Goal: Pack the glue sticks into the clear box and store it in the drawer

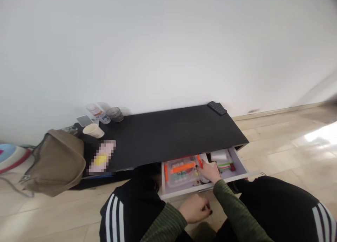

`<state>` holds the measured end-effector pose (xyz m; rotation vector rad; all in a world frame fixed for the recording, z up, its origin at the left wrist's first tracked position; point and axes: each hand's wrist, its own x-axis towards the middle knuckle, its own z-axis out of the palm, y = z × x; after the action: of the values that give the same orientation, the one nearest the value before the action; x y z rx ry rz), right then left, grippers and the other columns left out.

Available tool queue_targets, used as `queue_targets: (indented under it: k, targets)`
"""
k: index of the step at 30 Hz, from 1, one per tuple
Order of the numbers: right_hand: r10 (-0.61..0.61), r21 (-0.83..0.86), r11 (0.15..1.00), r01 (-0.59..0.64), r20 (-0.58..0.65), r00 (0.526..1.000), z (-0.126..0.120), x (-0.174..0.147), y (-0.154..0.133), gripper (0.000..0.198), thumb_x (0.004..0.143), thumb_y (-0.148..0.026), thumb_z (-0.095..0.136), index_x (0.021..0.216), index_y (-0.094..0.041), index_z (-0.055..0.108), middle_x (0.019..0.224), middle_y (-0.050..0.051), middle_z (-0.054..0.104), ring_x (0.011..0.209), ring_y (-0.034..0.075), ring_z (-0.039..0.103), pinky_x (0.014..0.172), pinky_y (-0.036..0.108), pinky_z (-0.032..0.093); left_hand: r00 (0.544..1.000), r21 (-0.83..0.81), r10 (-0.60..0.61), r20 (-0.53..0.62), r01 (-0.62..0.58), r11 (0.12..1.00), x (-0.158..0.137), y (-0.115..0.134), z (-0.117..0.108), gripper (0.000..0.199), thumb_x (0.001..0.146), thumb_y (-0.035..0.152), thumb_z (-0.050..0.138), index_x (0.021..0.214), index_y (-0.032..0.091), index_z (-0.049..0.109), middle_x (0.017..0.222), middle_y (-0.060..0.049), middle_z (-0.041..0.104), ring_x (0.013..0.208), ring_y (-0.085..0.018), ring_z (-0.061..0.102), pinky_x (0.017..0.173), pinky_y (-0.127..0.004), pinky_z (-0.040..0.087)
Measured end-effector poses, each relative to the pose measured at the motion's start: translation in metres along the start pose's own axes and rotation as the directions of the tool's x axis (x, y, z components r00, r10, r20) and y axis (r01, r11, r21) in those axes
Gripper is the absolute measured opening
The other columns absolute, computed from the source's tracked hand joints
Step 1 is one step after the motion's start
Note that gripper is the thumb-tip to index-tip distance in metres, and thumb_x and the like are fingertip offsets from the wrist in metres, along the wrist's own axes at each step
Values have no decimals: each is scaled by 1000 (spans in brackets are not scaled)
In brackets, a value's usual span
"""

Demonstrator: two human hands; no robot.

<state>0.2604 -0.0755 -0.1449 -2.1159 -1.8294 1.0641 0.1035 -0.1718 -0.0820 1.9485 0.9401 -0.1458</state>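
Note:
A white drawer (181, 193) is pulled out from the black cabinet (158, 136). In its left part lies a clear plastic box (172, 179) with orange clasps, and small green and white items show through its lid. My right hand (210, 172) reaches into the drawer at the box's right end, close to an orange clasp. Its visible fingers are apart; part of the hand's underside is hidden. My left hand (195, 208) hangs in front of the drawer, its fingers curled in with nothing visible in them.
Papers and small packets (222, 161) lie in the drawer's right part. On the cabinet top are a dark keypad-like object (217, 108), a paper cup (93, 130), a spray can (98, 114), a dark glass (115, 114) and a blurred-out pink item (102, 158). A brown bag (56, 161) stands at the left end.

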Motion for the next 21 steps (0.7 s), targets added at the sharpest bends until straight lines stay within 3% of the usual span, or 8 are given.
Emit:
queue_targets:
  k: [2, 5, 9, 13, 18, 21]
  targets:
    - [7, -25, 1000, -6, 63, 998, 9, 4, 2, 29, 86, -24, 54, 111, -11, 61, 110, 22, 69, 106, 31, 66, 84, 34, 43, 997, 90, -36, 72, 29, 995, 0, -2, 8, 41, 83, 37, 56, 117, 20, 69, 96, -11, 76, 97, -30, 69, 84, -39, 52]
    - [35, -21, 999, -34, 67, 997, 12, -1, 9, 24, 83, -29, 61, 101, -14, 64, 107, 20, 70, 104, 31, 65, 81, 32, 41, 992, 192, -91, 82, 74, 979, 1, -7, 14, 48, 82, 38, 55, 123, 17, 67, 106, -18, 73, 104, -35, 68, 87, -45, 52]
    - [14, 27, 1000, -15, 36, 999, 0, -17, 8, 25, 79, -39, 66, 89, -17, 61, 88, 11, 70, 86, 26, 63, 68, 28, 37, 991, 197, -111, 79, 94, 976, 4, -11, 16, 48, 83, 40, 52, 121, 15, 66, 113, -21, 70, 107, -37, 67, 87, -47, 53]
    - [-71, 37, 997, 72, -18, 997, -17, -35, -7, 20, 72, -34, 68, 79, -20, 57, 72, 1, 63, 68, 17, 55, 61, 26, 30, 980, 202, -164, 108, 140, 969, 7, -11, 24, 51, 81, 42, 54, 124, 15, 63, 114, -22, 69, 108, -39, 66, 87, -50, 53]
    - [-107, 63, 991, 117, -148, 983, -64, -60, -12, 21, 67, -33, 70, 74, -20, 56, 63, -3, 56, 61, 13, 48, 60, 25, 29, 966, 168, -250, 71, 235, 957, 13, -8, 37, 49, 82, 40, 54, 122, 13, 64, 115, -23, 69, 109, -40, 65, 89, -52, 51]
    - [-173, 232, 950, 209, -166, 971, -109, -75, -7, 23, 67, -34, 71, 80, -18, 61, 68, -1, 60, 66, 15, 52, 61, 26, 36, 969, 108, -245, 16, 242, 964, 18, -13, 40, 43, 87, 39, 46, 118, 15, 65, 117, -20, 69, 112, -35, 64, 95, -49, 49]
